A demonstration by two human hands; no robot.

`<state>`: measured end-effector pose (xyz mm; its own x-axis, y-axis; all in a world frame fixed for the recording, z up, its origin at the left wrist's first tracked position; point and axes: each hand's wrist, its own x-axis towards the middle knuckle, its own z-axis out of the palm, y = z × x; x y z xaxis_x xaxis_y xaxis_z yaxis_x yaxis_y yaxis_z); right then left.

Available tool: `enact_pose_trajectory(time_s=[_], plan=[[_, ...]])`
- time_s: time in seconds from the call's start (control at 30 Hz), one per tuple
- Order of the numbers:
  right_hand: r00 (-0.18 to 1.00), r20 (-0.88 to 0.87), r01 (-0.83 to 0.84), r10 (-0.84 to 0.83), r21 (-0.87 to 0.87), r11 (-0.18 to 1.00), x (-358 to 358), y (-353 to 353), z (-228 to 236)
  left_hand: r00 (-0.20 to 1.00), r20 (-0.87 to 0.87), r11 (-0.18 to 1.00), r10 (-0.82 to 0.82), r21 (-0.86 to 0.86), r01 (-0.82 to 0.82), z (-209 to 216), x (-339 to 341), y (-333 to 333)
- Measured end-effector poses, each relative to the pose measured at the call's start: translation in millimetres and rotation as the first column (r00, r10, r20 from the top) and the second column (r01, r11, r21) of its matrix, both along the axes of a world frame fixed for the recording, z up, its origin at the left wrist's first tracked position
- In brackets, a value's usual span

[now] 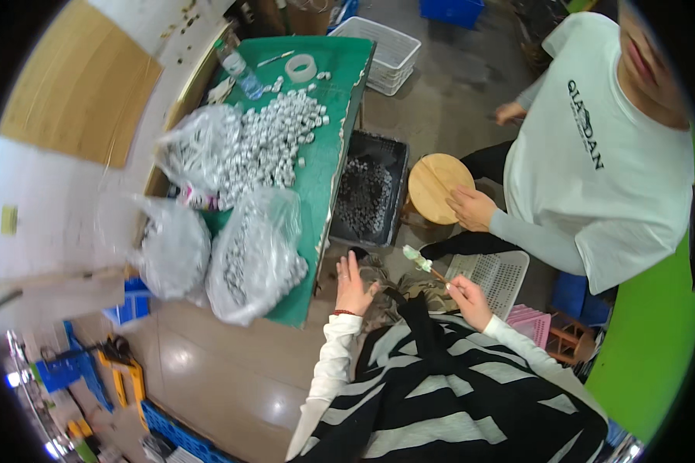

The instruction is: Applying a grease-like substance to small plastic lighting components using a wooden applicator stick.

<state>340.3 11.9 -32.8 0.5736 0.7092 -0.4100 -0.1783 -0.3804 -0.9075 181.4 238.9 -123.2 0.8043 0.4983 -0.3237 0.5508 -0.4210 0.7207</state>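
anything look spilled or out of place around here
Possibly the small silvery parts: they lie loose in a spread heap on the green table beside plastic bags, though that may be deliberate. The right hand also holds a stick with a pale lump on its end, which looks odd beside such parts.

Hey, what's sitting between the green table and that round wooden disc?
In the head view, a black crate shows between the green table and the round wooden disc, with small grey pieces inside.
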Motion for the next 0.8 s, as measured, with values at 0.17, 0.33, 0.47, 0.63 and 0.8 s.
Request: enact_pose_trajectory(time_s=[0.17, 0.33, 0.47, 0.63, 0.8], plan=[[0.996, 0.054, 0.082, -0.076, -0.131, 0.988, 9, 13, -2, 0.985, 0.036, 0.966, 0.170, 0.193, -0.174, -36, 59, 86], [0.979, 0.200, 0.100, -0.049, -0.253, 0.962, -1, -2, 12, 0.995, -0.094, 0.900, 0.013, 0.435, 0.029, -60, 115, 144], [0.963, 0.267, 0.111, -0.027, -0.303, 0.947, -7, -7, 15, 0.977, -0.210, 0.834, 0.045, 0.545, 0.079, -102, 116, 160], [0.953, 0.289, 0.145, -0.086, -0.188, 0.972, 12, 20, 7, 0.968, -0.248, 0.789, 0.032, 0.601, 0.128, -112, 118, 162], [0.923, 0.371, 0.119, -0.102, -0.022, 0.993, 82, 70, -11, 0.968, -0.252, 0.927, 0.020, 0.368, 0.077, -90, 131, 168]])
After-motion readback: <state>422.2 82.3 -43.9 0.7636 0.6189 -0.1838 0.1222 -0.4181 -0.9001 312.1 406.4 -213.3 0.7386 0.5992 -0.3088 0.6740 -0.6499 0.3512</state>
